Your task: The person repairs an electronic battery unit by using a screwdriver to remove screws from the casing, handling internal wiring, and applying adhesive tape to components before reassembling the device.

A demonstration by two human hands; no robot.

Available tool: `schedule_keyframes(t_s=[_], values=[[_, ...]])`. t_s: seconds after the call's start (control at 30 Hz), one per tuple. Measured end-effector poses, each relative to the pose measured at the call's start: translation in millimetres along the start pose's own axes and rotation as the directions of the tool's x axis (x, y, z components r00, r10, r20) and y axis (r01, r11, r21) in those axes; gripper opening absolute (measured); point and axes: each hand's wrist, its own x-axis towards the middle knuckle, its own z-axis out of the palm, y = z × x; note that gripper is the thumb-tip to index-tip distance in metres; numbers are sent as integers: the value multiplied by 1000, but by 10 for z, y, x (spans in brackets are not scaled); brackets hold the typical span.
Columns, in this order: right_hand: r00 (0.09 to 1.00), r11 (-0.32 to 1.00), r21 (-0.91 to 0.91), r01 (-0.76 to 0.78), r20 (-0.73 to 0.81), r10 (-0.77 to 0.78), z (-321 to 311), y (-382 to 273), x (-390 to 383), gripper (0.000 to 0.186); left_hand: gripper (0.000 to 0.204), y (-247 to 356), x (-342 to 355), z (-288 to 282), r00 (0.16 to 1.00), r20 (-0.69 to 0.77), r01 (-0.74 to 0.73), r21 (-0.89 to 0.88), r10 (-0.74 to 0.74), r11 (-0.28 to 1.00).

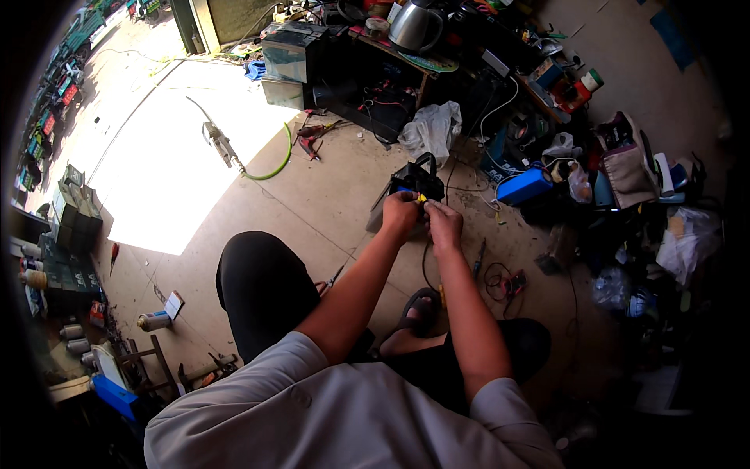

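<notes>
1. I see the person's left hand pinched around a small yellow piece, its fingertips drawn close together.
2. The right hand meets it from the other side, also narrow, thumb and fingers at the same piece; I can't make out which hand bears it.
3. That piece sits over the near edge of a dark box with a raised handle, which stands on the tiled floor; whether they touch, I can't tell.
4. The step in hand looks to me like fine fingertip work, perhaps on a connector or wire end.
5. The next move, I judge, calls for one hand steadying while the other works, without tugging any attached lead.
6. A crumpled plastic bag lies past the box's far edge; red-handled pliers lie off its far left corner, and a blue box rests beyond its right edge.
</notes>
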Motion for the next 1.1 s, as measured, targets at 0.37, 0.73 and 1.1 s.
schedule_keyframes(t_s=[0.37, 0.73, 1.1], values=[[942, 917, -244, 314, -39, -333, 19, 389, 315, 24, 16, 124, -106, 16, 1000, -15, 10, 22, -9, 1000], [945, 906, -323, 274, -83, -315, -111, -13, 43, 30, 12, -119, 157, -40, 1000, -4, 3, 81, -2, 997], [964, 960, 105, -259, -28, 263, 6, -50, 37, 24, 8, -75, 136, -29, 998, 6, 57, -4, -57, 998]])
